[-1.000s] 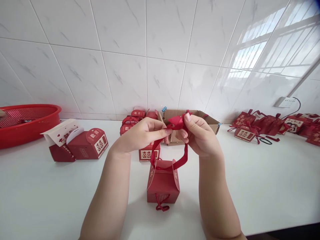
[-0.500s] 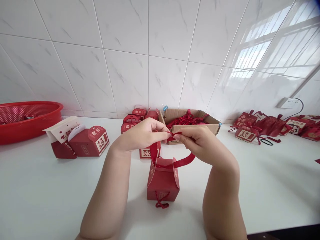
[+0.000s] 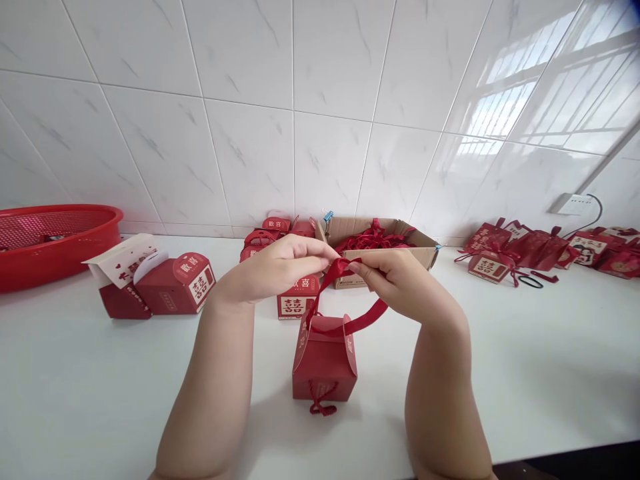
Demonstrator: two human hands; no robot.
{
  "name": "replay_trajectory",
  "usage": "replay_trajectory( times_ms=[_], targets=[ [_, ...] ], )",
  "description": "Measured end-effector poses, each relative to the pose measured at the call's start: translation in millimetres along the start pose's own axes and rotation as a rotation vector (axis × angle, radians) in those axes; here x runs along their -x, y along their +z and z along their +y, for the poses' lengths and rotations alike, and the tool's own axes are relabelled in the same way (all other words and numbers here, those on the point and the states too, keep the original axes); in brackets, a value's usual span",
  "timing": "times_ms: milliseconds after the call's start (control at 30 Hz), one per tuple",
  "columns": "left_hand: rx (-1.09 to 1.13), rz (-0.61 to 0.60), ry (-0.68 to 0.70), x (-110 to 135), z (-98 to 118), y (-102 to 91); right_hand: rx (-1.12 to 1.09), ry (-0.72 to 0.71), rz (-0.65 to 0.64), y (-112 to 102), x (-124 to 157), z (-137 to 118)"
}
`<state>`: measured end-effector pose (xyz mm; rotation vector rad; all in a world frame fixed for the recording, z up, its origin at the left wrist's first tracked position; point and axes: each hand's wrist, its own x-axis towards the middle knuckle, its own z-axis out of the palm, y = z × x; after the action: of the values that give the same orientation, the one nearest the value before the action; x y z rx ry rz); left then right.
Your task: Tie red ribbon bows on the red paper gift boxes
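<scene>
A small red gift box (image 3: 325,363) stands on the white counter (image 3: 75,387) in front of me, a knotted cord hanging on its front. A red ribbon (image 3: 350,325) runs through its top and rises to my hands. My left hand (image 3: 280,267) pinches one end of the ribbon, fingers closed. My right hand (image 3: 395,280) pinches the other part beside it, fingertips almost touching the left ones. Both hands hover above the box.
A cardboard box (image 3: 385,250) of red ribbons sits behind my hands. Red gift boxes (image 3: 175,283) lie at the left, more (image 3: 273,233) stand by the wall, and several finished ones (image 3: 540,250) at the right. A red basket (image 3: 55,240) sits far left.
My hands came down from a raised position and the bunched ribbon was drawn out into a loop over the box. The right wrist turned so its fingers point left.
</scene>
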<state>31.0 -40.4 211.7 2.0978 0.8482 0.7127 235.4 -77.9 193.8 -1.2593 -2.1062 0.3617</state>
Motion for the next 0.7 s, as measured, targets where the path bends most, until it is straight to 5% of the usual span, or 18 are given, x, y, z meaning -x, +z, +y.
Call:
replay_trajectory(
  times_ms=[100,433,700],
  targets=[
    [0.047,-0.055,0.048,-1.0,0.4,0.8,-0.036,-0.001,0.007,-0.7,-0.5,1.7],
    [0.052,0.121,0.096,-8.6,-1.0,15.5,-0.19,-0.034,0.041,-1.0,-1.6,7.7],
    [-0.002,0.299,0.183,-4.2,5.8,10.1,-0.363,0.012,0.247,-1.0,-1.0,-0.3]
  ],
)
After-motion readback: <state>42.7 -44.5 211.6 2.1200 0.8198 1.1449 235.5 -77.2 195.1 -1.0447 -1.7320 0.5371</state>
